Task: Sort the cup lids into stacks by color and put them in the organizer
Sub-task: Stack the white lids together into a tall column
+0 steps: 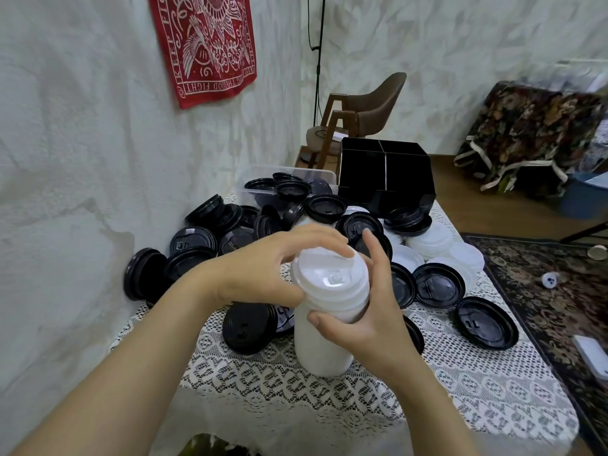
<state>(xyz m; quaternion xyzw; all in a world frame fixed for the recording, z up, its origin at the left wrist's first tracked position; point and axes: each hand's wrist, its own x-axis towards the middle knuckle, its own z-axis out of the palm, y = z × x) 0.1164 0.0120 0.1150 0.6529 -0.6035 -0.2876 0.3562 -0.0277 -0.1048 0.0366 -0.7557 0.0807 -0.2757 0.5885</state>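
A tall stack of white cup lids (324, 340) stands on the lace-covered table (460, 390) in front of me. My left hand (263, 268) curls over the top white lid (332, 278), fingertips on its far rim. My right hand (365, 311) grips the stack's upper part from the right, thumb across its front. Several black lids (250, 327) lie scattered and piled around the stack. More white lids (437, 241) sit at the right rear. The black organizer (385, 179) with divided compartments stands at the table's far edge.
A clear plastic bin (263, 172) holding black lids sits left of the organizer. The wall runs close along the table's left side. A brown chair (368, 106) stands behind the table, and a patterned rug (543, 291) covers the floor at right.
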